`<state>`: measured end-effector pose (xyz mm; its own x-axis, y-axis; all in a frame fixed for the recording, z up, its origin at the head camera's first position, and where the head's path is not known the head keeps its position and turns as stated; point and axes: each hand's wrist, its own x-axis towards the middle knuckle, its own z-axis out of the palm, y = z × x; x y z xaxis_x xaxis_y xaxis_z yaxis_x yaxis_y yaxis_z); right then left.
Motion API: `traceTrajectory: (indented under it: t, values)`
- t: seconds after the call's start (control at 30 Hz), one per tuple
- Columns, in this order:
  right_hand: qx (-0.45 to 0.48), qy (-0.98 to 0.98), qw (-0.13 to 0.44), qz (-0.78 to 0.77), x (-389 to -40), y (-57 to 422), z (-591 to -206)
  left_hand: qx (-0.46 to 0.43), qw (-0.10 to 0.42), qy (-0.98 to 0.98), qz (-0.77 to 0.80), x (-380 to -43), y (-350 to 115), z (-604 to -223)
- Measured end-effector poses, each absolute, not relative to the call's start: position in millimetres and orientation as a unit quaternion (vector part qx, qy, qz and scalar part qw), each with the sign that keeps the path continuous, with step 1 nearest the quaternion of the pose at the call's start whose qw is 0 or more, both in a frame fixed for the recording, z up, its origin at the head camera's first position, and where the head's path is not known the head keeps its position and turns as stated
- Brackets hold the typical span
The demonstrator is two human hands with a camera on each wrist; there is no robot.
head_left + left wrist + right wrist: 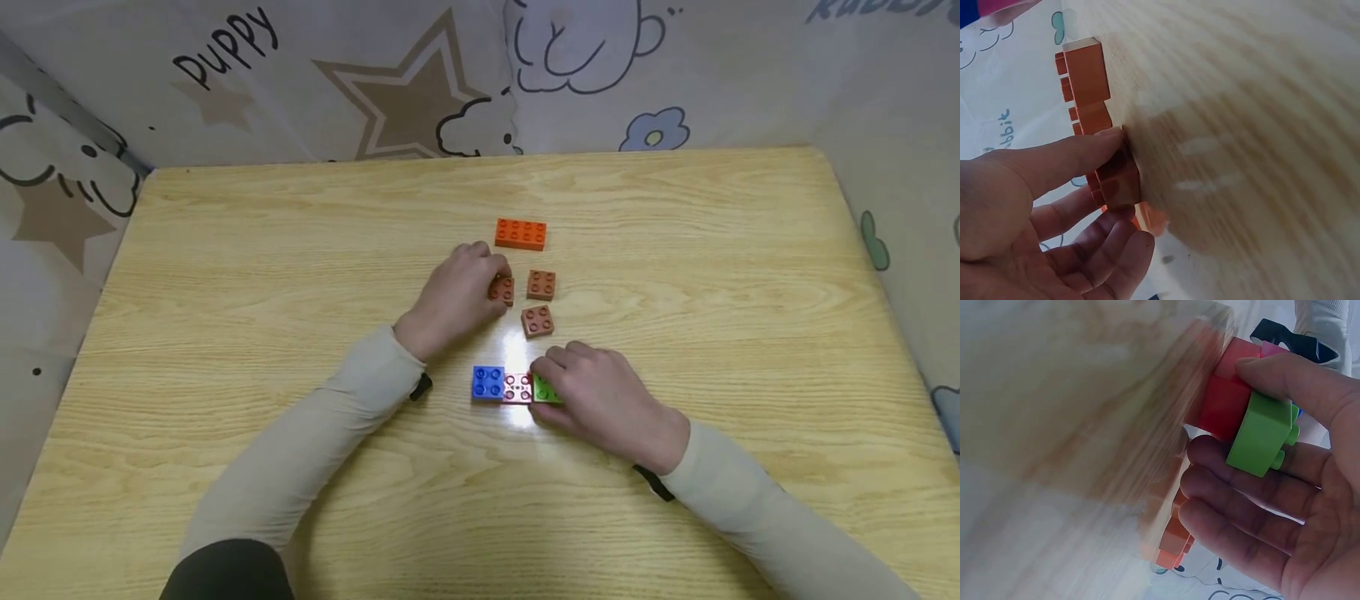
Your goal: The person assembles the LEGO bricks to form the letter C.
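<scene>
Left hand [459, 290]: pinches one square, four-studded brown brick [507, 292] on the wood-grained table [690, 242]; two matching bricks [541, 285] lie just beside. Right hand [600, 396]: grasps a smooth green brick [1260, 434] set atop glossy red brickwork [1225, 406], in line with a pink brick [517, 389] and blue brick [488, 383]. Beyond: oblong orange brick [521, 234], eight round studs

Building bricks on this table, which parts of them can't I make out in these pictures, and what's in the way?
Head view: left part of the pinched brown brick, behind the left hand.
Head view: right end of the green brick, covered by the right hand.
Head view: the red brick beneath it, hidden by green brick and hand.
Left wrist view: most of the pink brick and blue brick, cut off at the top left corner.
</scene>
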<state>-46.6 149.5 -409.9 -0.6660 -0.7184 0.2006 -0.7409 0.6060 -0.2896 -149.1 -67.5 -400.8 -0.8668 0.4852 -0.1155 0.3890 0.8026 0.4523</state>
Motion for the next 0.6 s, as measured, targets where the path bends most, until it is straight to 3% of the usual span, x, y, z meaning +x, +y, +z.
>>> traceTrajectory:
  t: [0.33,0.6]
  values:
    - [0.404,-0.898,0.036,0.172,-46,149,-411,0.224,0.118,0.927,0.277,-136,-79,-385]
    - [0.4,-0.9,0.022,0.173,-47,148,-410,0.267,0.109,0.908,0.304,-114,-100,-369]
